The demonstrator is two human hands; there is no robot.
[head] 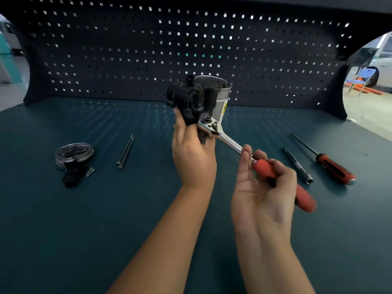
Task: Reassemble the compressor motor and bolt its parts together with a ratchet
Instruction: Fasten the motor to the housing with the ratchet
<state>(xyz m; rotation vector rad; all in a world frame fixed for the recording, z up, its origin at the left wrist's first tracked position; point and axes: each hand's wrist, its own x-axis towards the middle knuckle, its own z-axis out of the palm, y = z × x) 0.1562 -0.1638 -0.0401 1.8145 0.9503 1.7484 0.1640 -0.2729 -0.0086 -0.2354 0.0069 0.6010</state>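
Left hand: I log it gripping the motor from below, silver can end uppermost, raised off the bench. Right hand: curled round the ratchet handle; head on motor's near face, long axis slanting from motor down-right toward me.

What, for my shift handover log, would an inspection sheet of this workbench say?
Surface: dark teal bench top.
Job's things: black-and-silver compressor motor held above the bench; chrome ratchet with red handle, head on the motor; two long dark bolts side by side; round metal end cap, black plastic part and small screws at left.
Clutter: steel extension bar and red-and-black screwdriver at right.
Hands: left hand grips the motor; right hand curls its fingers round the ratchet handle.
Cables: nothing seen.
Surroundings: dark perforated back panel; blue chair beyond at right.
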